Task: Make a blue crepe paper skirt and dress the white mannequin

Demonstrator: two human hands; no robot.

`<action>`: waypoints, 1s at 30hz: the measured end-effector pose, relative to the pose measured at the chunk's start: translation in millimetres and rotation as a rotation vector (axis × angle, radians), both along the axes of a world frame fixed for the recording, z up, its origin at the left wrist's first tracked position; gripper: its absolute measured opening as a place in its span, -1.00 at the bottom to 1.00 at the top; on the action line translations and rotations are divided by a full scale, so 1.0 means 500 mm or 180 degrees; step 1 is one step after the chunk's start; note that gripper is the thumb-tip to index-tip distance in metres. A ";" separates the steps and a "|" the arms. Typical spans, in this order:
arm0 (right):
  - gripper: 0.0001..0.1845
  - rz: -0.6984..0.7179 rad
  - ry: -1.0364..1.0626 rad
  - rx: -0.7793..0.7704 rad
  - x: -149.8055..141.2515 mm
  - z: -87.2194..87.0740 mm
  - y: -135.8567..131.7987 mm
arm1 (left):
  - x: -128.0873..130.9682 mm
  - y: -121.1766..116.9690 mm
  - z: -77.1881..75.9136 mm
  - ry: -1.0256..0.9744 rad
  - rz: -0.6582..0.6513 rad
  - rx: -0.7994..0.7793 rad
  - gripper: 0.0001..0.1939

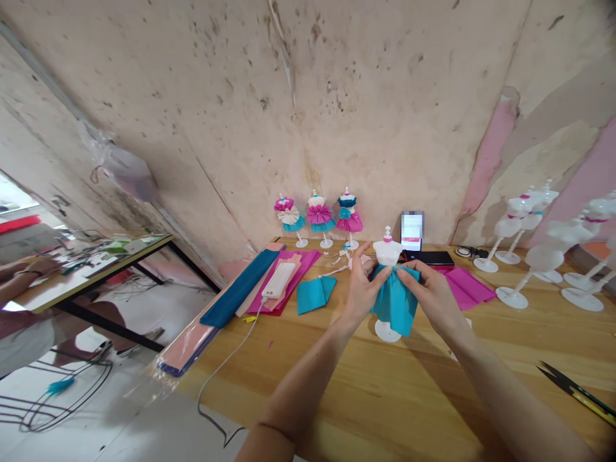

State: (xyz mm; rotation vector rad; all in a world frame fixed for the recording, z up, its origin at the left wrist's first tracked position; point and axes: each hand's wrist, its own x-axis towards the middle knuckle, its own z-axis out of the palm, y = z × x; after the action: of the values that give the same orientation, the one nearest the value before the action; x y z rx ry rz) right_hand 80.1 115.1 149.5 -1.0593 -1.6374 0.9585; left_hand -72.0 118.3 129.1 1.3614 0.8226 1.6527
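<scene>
A small white dress form [387, 251] with a pink band at its neck stands upright on the table. Teal fabric [395, 307] hangs round its waist like a skirt, over the stand's round base. At the left of the waist, my left hand [362, 282] pinches the fabric's upper edge with its thumb. My right hand [427, 285] grips the same edge at the front right, thumb pressed on the cloth. Behind my left hand lie some small white scraps, partly hidden. A folded teal fabric piece [312, 295] rests to the left.
Several dressed mini forms, one with a magenta skirt [349, 221], stand along the wall. Bare white forms [511, 226] crowd the right. Black-yellow scissors [572, 388] lie front right. A white power strip [280, 280] sits on fabric; its cable drops off the edge. A phone [411, 231] leans upright.
</scene>
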 end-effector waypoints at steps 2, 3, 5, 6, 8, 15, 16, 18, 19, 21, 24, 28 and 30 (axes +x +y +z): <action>-0.63 0.0103 0.0062 -0.0037 -0.001 -0.002 0.002 | -0.001 0.000 0.000 0.0036 -0.0042 -0.0010 -0.26; -0.63 0.0101 0.0065 -0.0040 -0.001 -0.004 0.003 | -0.001 0.000 0.000 0.0050 -0.0071 -0.0027 -0.26; -0.63 0.0034 0.0031 -0.0017 -0.001 -0.007 0.006 | -0.001 -0.001 0.000 0.0052 -0.0123 -0.0049 -0.27; -0.63 0.0009 0.0017 0.0000 -0.001 -0.008 0.007 | -0.001 -0.001 0.000 0.0033 -0.0139 -0.0042 -0.27; -0.63 -0.0010 0.0010 0.0028 -0.002 -0.011 0.010 | -0.001 -0.001 0.000 -0.0004 -0.0169 -0.0017 -0.27; -0.64 -0.0060 -0.0144 0.0144 -0.001 -0.012 0.011 | 0.002 -0.002 -0.001 -0.0019 -0.0177 -0.0001 -0.23; -0.64 -0.0083 -0.0192 0.0170 -0.001 -0.011 0.010 | 0.002 -0.003 -0.001 -0.0023 -0.0174 -0.0002 -0.23; -0.64 -0.0170 -0.0329 0.0243 0.000 -0.011 0.010 | 0.002 -0.004 -0.001 -0.0041 -0.0174 0.0000 -0.23; -0.65 -0.0229 -0.0415 0.0293 0.000 -0.010 0.009 | 0.002 -0.004 -0.001 -0.0056 -0.0179 0.0001 -0.22; -0.66 -0.0348 -0.0580 0.0411 -0.001 -0.010 0.009 | 0.002 -0.005 0.000 -0.0087 -0.0206 0.0000 -0.22; -0.67 -0.0430 -0.0713 0.0539 -0.002 -0.007 0.007 | 0.001 -0.005 0.001 -0.0117 -0.0237 -0.0001 -0.23; -0.65 -0.0490 -0.0713 0.0506 -0.002 -0.003 0.006 | 0.001 -0.007 0.005 -0.0133 -0.0288 -0.0050 -0.22; -0.66 -0.0486 -0.0712 0.0474 0.000 -0.003 0.007 | 0.000 -0.007 0.008 -0.0182 -0.0376 -0.0138 -0.21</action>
State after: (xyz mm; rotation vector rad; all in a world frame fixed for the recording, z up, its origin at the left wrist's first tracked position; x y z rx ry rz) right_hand 80.2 118.6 148.0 -1.2028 -1.7500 0.6257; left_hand -72.1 114.6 133.2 1.3019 0.7266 1.5665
